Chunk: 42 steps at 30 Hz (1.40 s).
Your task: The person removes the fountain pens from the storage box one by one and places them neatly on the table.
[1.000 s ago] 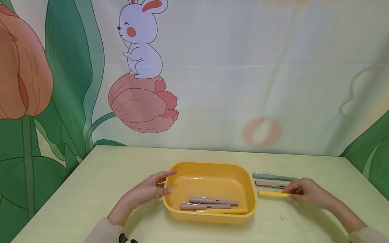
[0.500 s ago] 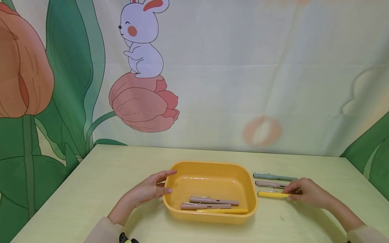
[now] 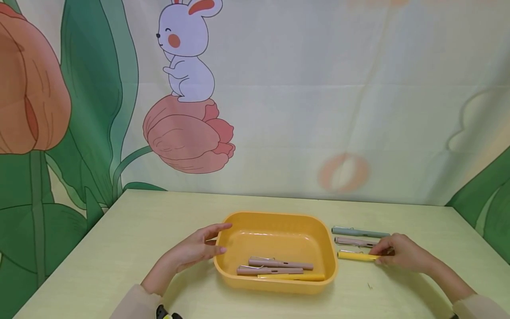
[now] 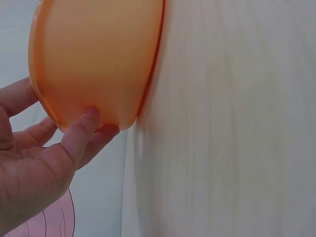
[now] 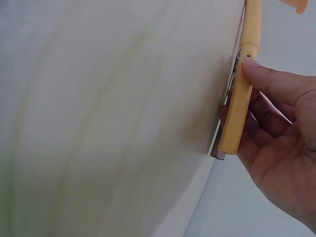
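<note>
A yellow plastic tray sits mid-table. My left hand holds its left end, thumb and fingers around the rim; the left wrist view shows fingertips against the tray's end wall. Right of the tray, my right hand pinches the right end of a yellow pen, also seen close up as a yellow pen in the right wrist view. Beyond it lie a pinkish-mauve pen, partly hidden by the hand, and a grey-green pen, roughly parallel.
In the tray's near part lie two mauve pens with metal clips and a yellow pen. A small mark shows on the pale table. Behind the table hangs a printed cloth with a rabbit and tulips.
My right hand has shifted very slightly left, the yellow pen still pinched in it. The left hand and the tray stay in place.
</note>
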Available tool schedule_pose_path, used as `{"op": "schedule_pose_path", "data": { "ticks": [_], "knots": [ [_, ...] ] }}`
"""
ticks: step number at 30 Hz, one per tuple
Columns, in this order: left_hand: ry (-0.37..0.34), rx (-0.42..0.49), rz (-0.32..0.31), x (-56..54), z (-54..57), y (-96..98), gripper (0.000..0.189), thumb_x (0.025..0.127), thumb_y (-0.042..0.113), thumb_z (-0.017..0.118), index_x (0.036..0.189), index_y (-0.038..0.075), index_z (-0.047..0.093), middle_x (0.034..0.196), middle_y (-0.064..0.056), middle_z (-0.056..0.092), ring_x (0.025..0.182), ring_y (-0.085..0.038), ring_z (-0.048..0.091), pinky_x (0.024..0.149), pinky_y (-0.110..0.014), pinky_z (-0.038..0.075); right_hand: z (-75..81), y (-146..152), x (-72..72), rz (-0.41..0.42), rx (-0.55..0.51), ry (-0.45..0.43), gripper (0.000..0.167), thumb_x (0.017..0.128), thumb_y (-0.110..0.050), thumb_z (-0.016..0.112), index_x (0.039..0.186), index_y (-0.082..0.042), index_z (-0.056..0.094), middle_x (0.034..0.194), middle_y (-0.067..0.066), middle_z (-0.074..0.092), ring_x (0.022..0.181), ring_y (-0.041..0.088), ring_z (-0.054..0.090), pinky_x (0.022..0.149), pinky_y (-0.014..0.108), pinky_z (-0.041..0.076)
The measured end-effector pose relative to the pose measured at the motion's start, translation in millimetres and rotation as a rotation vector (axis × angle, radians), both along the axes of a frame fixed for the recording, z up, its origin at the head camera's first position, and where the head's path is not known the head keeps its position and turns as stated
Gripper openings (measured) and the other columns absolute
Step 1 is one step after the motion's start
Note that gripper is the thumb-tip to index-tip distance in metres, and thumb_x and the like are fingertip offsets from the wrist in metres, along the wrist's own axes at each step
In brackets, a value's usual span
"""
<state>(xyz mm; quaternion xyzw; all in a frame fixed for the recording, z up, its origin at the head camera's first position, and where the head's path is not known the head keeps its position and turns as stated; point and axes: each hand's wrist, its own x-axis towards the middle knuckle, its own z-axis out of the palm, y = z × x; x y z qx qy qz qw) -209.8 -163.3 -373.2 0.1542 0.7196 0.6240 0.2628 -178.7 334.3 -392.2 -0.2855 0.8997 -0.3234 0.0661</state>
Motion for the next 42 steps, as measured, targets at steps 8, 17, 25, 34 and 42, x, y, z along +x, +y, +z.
{"op": "schedule_pose_path", "data": {
  "ticks": [8,17,25,34,42],
  "knots": [
    [-0.006,0.004,-0.002,-0.3,-0.4,0.6,0.061,0.086,-0.001,0.058,0.14,0.002,0.03,0.141,-0.025,0.028,0.12,-0.035,0.042,0.091,-0.038,0.046,0.2,0.6,-0.1,-0.023,0.016,-0.003,0.014,0.078,-0.009,0.069,0.086,0.002,0.069,0.084,0.006,0.066,0.073,0.004,0.06,0.06,0.022,0.053],
    [-0.007,0.019,-0.011,0.8,0.1,-0.6,0.062,0.086,0.001,0.059,0.14,0.003,0.03,0.142,-0.025,0.026,0.122,-0.037,0.039,0.092,-0.038,0.046,1.1,0.2,-0.2,-0.035,0.028,-0.001,0.015,0.077,-0.01,0.071,0.085,0.002,0.069,0.084,0.006,0.066,0.073,0.002,0.059,0.059,0.022,0.053],
    [-0.006,0.025,-0.025,1.2,0.8,-1.5,0.063,0.086,0.002,0.059,0.141,0.002,0.028,0.142,-0.026,0.025,0.122,-0.037,0.039,0.092,-0.038,0.045,1.1,-2.2,-0.8,-0.043,0.064,0.024,0.011,0.076,-0.007,0.071,0.084,0.001,0.07,0.082,0.004,0.066,0.07,0.001,0.057,0.057,0.021,0.051],
    [0.001,0.035,-0.033,1.0,2.3,-2.2,0.063,0.086,0.002,0.059,0.141,0.001,0.027,0.141,-0.027,0.026,0.121,-0.036,0.041,0.092,-0.038,0.046,-0.8,-1.4,-1.6,-0.036,0.052,0.029,0.01,0.076,-0.005,0.071,0.084,0.001,0.069,0.081,0.003,0.065,0.07,0.002,0.058,0.057,0.021,0.052],
    [0.003,0.047,-0.05,-0.4,0.0,-2.3,0.063,0.086,0.003,0.059,0.141,0.0,0.027,0.139,-0.027,0.027,0.118,-0.033,0.043,0.089,-0.036,0.048,3.6,-2.0,2.0,-0.04,0.033,0.08,0.017,0.076,-0.009,0.072,0.087,0.003,0.068,0.083,0.007,0.067,0.074,0.005,0.061,0.06,0.02,0.052]
  ]
}}
